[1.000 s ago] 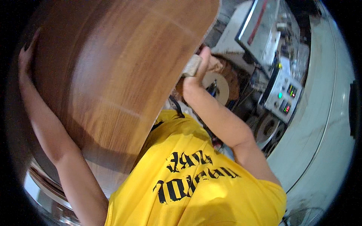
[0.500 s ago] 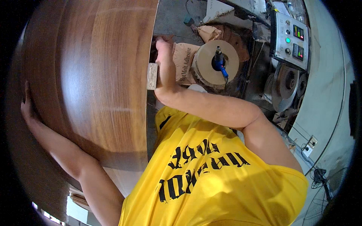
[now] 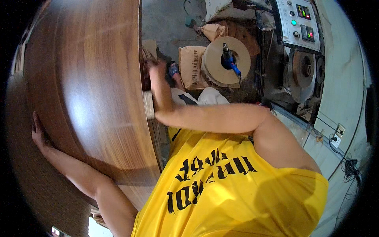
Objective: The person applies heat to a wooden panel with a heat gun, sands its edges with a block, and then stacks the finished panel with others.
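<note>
I held a large wood-grain panel [image 3: 87,79] upright in front of my chest, its glossy brown face turned toward me and catching a pale glare near the middle. My left hand [image 3: 38,134] lay flat against the panel's far left edge, fingers together and pointing up, the palm pressed to the rim rather than curled round it. My right hand [image 3: 156,69] was up at the panel's right edge, near the upper part of that edge; it was blurred, and I could not tell whether the fingers were closed over the rim or only pushing against it. A pale strip of edge banding [image 3: 149,104] showed along the panel's right edge just below that hand, close against my forearm.

My yellow shirt [image 3: 221,189] with black lettering filled the lower middle of the view, tucked behind the panel's lower right corner.

Beyond the panel's right edge, on the grey floor [image 3: 166,19], stood a brown paper sack [image 3: 191,65], and just beside it a round reel of pale banding [image 3: 225,59] with a blue-handled tool [image 3: 229,63] stuck in its core. A foot in a dark sandal [image 3: 173,71] showed between the panel's edge and the sack. Further right stood a machine with a control panel [image 3: 298,21] lit by small coloured lamps, and below it a grey metal disc [image 3: 302,73].
</note>
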Available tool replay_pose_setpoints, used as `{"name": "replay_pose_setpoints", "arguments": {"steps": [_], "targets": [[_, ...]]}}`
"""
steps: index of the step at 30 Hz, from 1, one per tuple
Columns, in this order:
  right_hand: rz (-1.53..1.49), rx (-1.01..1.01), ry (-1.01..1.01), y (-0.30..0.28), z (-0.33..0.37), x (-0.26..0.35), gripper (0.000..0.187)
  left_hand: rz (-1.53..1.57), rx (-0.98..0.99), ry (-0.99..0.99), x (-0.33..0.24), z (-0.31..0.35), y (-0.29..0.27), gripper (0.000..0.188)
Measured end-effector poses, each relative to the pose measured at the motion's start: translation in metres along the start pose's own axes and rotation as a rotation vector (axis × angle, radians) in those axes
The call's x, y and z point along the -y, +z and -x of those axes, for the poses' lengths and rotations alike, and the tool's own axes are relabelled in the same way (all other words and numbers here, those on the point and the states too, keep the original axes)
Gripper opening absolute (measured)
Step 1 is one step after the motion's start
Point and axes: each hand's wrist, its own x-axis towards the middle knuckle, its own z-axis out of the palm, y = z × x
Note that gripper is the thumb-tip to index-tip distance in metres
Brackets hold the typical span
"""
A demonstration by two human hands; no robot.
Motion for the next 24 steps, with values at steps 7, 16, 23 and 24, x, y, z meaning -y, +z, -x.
{"name": "replay_pose_setpoints", "arguments": {"steps": [7,16,23,24], "targets": [[-0.148,0.050,-0.131,0.012,-0.135,0.012,0.050,-0.016,0.028,0.093,0.002,-0.010,-0.003,0.117],[0.266,0.128,-0.627,-0.006,-0.102,-0.023,0.069,0.029,-0.030,-0.003,-0.013,0.021,0.013,0.123],[-0.634,0.187,0.298,-0.020,0.013,0.039,0.034,-0.089,-0.109,0.046,-0.010,0.020,0.017,0.127],[-0.625,0.141,0.369,-0.021,0.021,0.047,0.033,-0.097,-0.102,0.086,-0.007,0.012,0.017,0.128]]}}
